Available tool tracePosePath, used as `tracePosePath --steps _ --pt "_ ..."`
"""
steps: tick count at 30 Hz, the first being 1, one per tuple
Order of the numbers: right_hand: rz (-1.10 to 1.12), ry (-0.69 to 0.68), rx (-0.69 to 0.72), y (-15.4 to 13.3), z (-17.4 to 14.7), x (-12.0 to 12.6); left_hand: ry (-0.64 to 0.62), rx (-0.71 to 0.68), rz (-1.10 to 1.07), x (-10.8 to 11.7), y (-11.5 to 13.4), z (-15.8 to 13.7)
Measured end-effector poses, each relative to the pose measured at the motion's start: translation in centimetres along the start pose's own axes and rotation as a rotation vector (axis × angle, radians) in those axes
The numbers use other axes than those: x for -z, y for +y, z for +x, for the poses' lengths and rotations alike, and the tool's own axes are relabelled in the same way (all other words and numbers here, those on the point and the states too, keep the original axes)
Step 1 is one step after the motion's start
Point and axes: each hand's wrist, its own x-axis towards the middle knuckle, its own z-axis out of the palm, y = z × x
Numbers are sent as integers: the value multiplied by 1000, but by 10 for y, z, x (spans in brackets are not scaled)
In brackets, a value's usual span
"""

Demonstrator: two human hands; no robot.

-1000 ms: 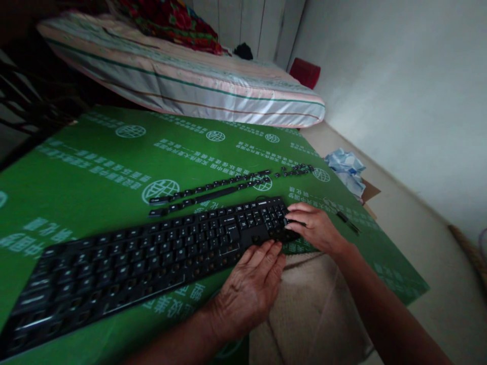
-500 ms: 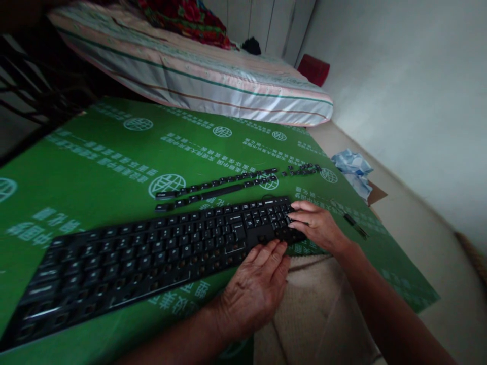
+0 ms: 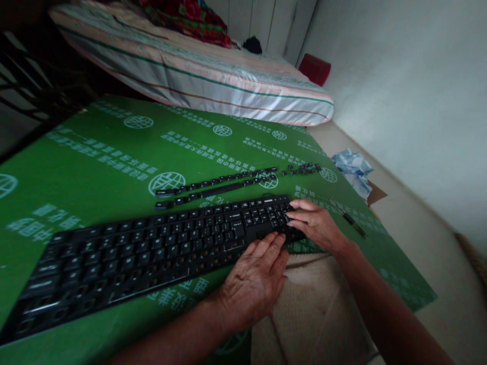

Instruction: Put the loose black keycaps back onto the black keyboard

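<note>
A black keyboard (image 3: 160, 243) lies slantwise on the green printed board (image 3: 236, 147), with many key positions bare along its near side. My left hand (image 3: 254, 279) rests palm down at the keyboard's near edge, fingers stretched out over the part beside the number pad. My right hand (image 3: 314, 223) is at the keyboard's right end, fingers apart, tips touching the number pad keys. Whether a small key sits under those fingertips is hidden. Beyond the keyboard, removed keycaps (image 3: 228, 178) and a loose space bar (image 3: 221, 190) lie in rows.
Smaller keycaps (image 3: 304, 169) lie in a group farther right. A dark slim tool or strip (image 3: 354, 224) is on the board beyond my right wrist. A bed (image 3: 213, 91) stands behind, and crumpled blue-white plastic (image 3: 352, 170) lies on the floor to the right.
My left hand has shifted slightly up and over the keyboard's near edge. My right hand stays almost where it was at the number pad.
</note>
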Motion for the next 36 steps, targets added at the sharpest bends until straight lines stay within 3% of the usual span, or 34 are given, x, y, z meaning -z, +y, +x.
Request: tracePosePath --steps 9,18,36 --pt "-3 -5 24 4 1 -1 -129 44 -3 13 -4 17" --pt "-21 -15 23 4 1 -2 -194 -6 65 -9 -17 33" --pt "38 2 -9 2 -7 -4 -165 -23 50 -13 -21 31"
